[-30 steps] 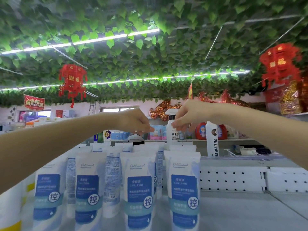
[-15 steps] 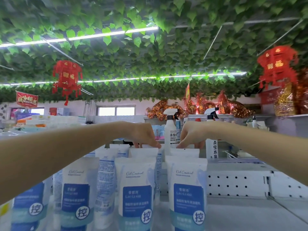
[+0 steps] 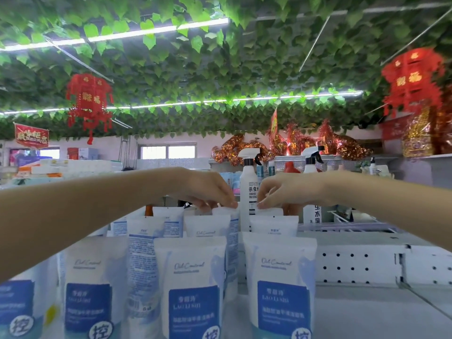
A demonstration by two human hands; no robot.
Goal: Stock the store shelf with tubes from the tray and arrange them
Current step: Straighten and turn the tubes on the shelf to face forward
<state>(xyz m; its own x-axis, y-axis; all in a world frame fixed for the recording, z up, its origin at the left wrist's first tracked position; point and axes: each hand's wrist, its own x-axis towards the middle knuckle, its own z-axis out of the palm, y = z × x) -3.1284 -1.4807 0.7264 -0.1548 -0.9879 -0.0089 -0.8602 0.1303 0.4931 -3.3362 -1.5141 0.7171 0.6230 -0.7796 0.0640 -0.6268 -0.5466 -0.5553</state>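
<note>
Several rows of flat white plastic tubes (image 3: 193, 285) with glossy blue labels stand crimped end up on the grey shelf (image 3: 367, 314), left and centre. Left hand (image 3: 205, 189): fingers curled down, pinching the crimped top edge of the left rear tube (image 3: 226, 212). Slim white trigger spray bottle (image 3: 249, 189) stands upright between the hands. Right hand (image 3: 291, 192): thumb and forefinger pinch the top edge of the right rear tube (image 3: 270, 212). Right of the tubes: white perforated metal panel (image 3: 354, 265), round holes in rows.
</note>
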